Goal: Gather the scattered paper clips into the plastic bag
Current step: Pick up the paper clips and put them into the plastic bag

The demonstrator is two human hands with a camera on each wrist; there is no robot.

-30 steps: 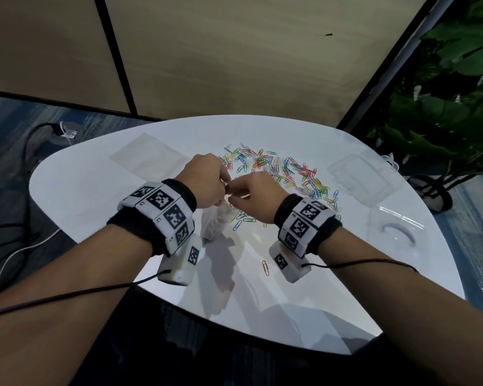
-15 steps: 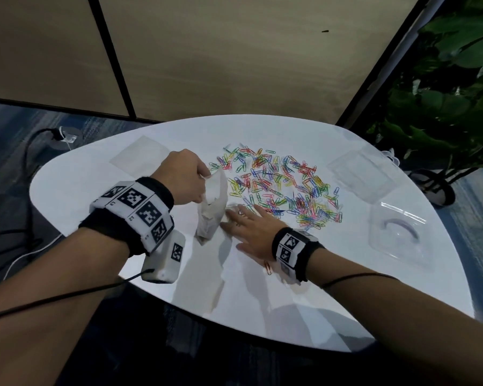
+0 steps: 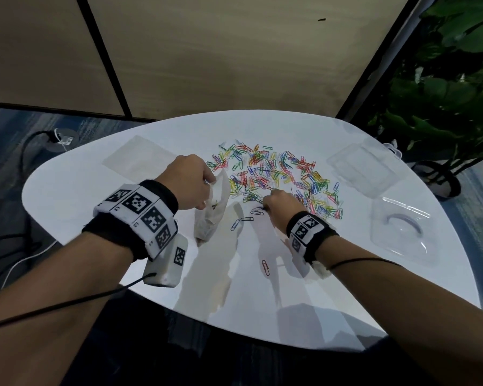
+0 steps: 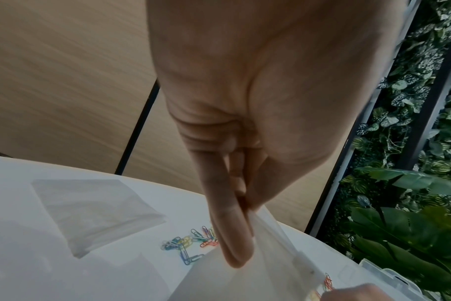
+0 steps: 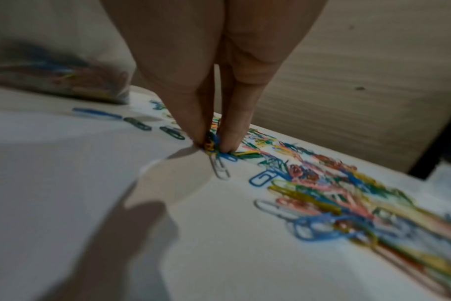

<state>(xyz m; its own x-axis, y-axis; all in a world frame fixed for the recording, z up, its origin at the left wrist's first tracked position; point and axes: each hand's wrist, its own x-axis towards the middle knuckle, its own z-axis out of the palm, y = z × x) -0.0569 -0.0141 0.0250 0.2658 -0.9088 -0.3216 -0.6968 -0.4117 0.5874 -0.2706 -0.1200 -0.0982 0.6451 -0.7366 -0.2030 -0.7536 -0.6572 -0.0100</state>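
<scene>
The right hand [image 3: 278, 204] has its grip closed down on a small cluster of paper clips [image 5: 212, 143] at the near edge of the scattered paper clips [image 3: 279, 179], thumb and fingertips [image 5: 231, 140] pressed to the white bench [image 3: 76, 190]. The left hand [image 3: 188, 185] pinches the top edge of the plastic bag [image 3: 212, 210] between thumb and fingers and holds it upright just left of the pile, with some clips already showing inside it in the right wrist view. To do this pick well, I would squeeze firmly before lifting, since the smooth clips tangle and a loose pinch will likely shed some. The bag mouth looks narrow from here, so spreading it wider with the left hand should help. 3 stray clips [image 3: 244, 220] lie between the bag and the right hand, and 1 red clip [image 3: 266, 267] sits apart, nearer the body; these need separate picks. A flat clear bag [image 3: 135, 158] lies at the far left, and 2 clear plastic trays [image 3: 360, 165] rest on the right, well clear of the work.
</scene>
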